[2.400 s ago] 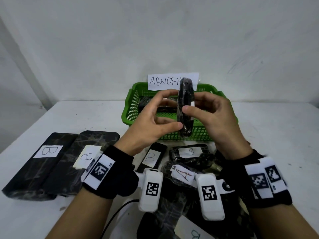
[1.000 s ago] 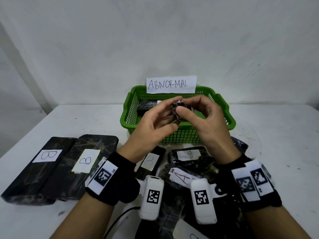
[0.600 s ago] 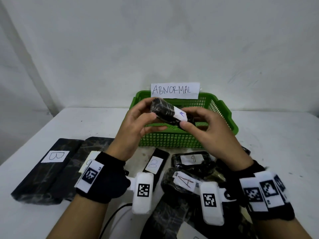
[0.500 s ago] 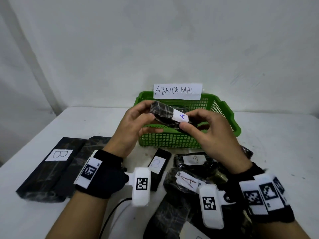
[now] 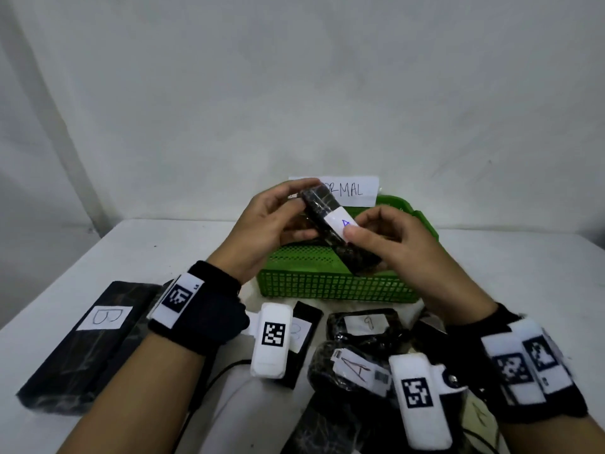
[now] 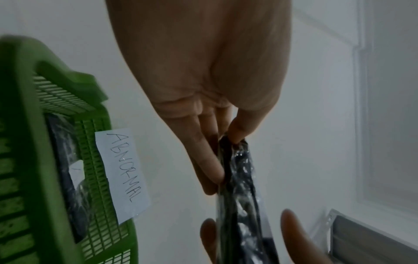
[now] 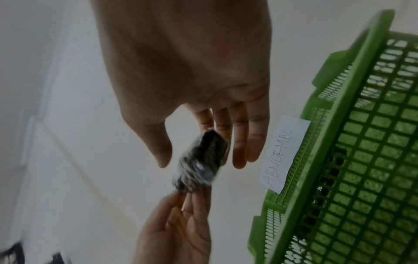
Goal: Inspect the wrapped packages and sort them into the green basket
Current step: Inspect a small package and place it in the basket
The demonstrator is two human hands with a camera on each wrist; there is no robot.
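Observation:
A slim black wrapped package [image 5: 340, 233] with a white label marked A is held in the air in front of the green basket [image 5: 330, 285]. My left hand [image 5: 278, 221] pinches its far upper end [image 6: 235, 160]. My right hand [image 5: 379, 244] holds its near lower end, thumb on the label. In the right wrist view the package [image 7: 199, 166] appears end on between my right fingers. The basket [image 6: 27, 142] carries a paper sign reading ABNORMAL [image 6: 123, 171] and holds at least one black package [image 6: 68, 160].
On the white table, long black packages marked B [image 5: 88, 335] lie at the left. More wrapped packages lie near me: one marked 9 [image 5: 366, 324], one marked A [image 5: 357, 371], another under my left wrist [image 5: 302, 339]. A white wall stands behind the basket.
The package has turned from upright and edge-on to slanted with its A label facing me. Both hands kept hold of it and shifted slightly right, covering part of the sign.

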